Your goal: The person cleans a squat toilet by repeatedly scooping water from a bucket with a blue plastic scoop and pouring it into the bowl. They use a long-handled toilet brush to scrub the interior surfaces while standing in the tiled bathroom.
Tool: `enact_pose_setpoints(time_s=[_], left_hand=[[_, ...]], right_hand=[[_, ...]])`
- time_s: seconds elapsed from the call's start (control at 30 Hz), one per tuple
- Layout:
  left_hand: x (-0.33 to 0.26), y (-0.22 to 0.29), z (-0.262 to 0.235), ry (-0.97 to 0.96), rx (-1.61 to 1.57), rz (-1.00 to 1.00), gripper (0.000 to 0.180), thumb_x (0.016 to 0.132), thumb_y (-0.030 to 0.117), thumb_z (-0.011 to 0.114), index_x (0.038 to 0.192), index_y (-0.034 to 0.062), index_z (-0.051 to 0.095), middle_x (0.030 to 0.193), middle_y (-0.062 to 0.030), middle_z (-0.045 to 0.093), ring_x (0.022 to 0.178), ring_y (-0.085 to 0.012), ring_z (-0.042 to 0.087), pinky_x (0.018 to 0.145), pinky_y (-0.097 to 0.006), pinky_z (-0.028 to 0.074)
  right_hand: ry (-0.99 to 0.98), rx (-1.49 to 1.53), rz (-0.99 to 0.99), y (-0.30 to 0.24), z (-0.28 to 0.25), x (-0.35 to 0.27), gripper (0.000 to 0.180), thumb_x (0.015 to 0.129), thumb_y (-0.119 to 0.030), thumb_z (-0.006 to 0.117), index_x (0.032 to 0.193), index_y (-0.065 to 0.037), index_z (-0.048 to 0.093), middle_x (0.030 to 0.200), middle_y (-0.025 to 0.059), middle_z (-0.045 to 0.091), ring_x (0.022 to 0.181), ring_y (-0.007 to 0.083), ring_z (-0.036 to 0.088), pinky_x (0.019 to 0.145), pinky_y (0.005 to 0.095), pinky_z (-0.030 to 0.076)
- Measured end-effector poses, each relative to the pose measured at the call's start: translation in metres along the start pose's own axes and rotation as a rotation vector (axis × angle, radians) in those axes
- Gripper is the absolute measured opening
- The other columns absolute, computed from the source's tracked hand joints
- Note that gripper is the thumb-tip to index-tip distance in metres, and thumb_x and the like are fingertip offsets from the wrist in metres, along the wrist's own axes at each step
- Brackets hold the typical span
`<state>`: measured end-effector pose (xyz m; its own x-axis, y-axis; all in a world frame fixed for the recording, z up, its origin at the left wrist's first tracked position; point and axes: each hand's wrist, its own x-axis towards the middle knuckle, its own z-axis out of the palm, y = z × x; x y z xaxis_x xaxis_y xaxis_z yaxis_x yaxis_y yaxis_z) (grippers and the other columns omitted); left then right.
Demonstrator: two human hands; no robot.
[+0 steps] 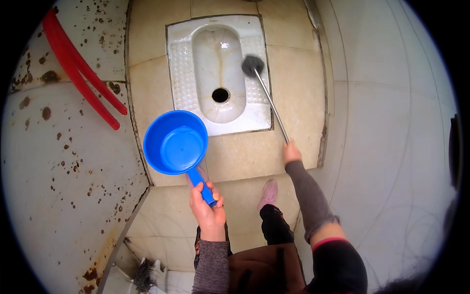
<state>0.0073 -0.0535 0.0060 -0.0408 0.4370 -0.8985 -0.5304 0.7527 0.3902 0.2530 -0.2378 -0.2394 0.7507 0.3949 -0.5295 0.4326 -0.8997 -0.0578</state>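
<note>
My left hand [209, 208] is closed round the handle of a blue plastic dipper [181, 147], whose bowl tilts toward me and overlaps the near left corner of the squat toilet. My right hand [292, 152] grips the metal handle of a toilet brush [253, 65]. Its dark round head is over the ridged right footrest of the white squat toilet [235, 126], and I cannot tell whether it touches. A brownish stain runs down the middle of the basin to the dark drain hole [220, 95].
Beige tiles [296, 88] surround the toilet, with a step edge on my side. Red hoses [81, 73] hang along the rust-spotted left wall [68, 161]. A pale tiled wall [377, 132] closes the right. Below left lies a dark bristly thing [144, 276]. My pink shoe [268, 193] stands below the step.
</note>
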Motion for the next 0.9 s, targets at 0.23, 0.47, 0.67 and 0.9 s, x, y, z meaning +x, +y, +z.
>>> enact_pose_setpoints(time_s=[0.23, 0.47, 0.67, 0.9], left_hand=[[0.006, 0.006, -0.010, 0.002, -0.050, -0.015, 0.013, 0.083, 0.018, 0.049, 0.090, 0.0072, 0.045, 0.077, -0.0046, 0.052, 0.051, -0.0119, 0.047, 0.038, -0.023, 0.031], [0.003, 0.006, -0.001, -0.004, -0.057, -0.024, 0.014, 0.084, 0.019, 0.050, 0.088, 0.0069, 0.045, 0.076, -0.0055, 0.053, 0.051, -0.0119, 0.047, 0.037, -0.023, 0.031], [0.006, 0.010, -0.009, 0.019, -0.045, -0.020, 0.013, 0.083, 0.018, 0.050, 0.090, 0.0079, 0.045, 0.076, -0.0050, 0.052, 0.051, -0.0123, 0.046, 0.038, -0.024, 0.031], [0.008, 0.019, -0.010, 0.020, -0.085, -0.010, 0.015, 0.083, 0.019, 0.050, 0.087, 0.0064, 0.045, 0.077, -0.0051, 0.053, 0.051, -0.0121, 0.046, 0.038, -0.023, 0.031]], right_hand=[[-0.062, -0.078, -0.002, 0.021, -0.014, -0.003, 0.031, 0.088, -0.034, 0.047, 0.093, -0.003, 0.045, 0.077, 0.0250, 0.059, 0.076, 0.0428, 0.057, 0.066, 0.0521, 0.044], [0.027, -0.129, -0.077, 0.052, 0.003, -0.040, 0.031, 0.089, -0.032, 0.047, 0.091, -0.002, 0.043, 0.069, 0.0258, 0.058, 0.067, 0.0446, 0.057, 0.058, 0.0522, 0.044], [0.032, -0.026, -0.041, -0.006, -0.010, -0.003, 0.030, 0.089, -0.032, 0.047, 0.091, -0.002, 0.044, 0.073, 0.0259, 0.059, 0.070, 0.0441, 0.057, 0.061, 0.0529, 0.044], [0.056, -0.044, -0.066, 0.008, -0.009, -0.010, 0.033, 0.088, -0.034, 0.048, 0.092, -0.001, 0.045, 0.075, 0.0263, 0.059, 0.069, 0.0441, 0.058, 0.061, 0.0531, 0.045]])
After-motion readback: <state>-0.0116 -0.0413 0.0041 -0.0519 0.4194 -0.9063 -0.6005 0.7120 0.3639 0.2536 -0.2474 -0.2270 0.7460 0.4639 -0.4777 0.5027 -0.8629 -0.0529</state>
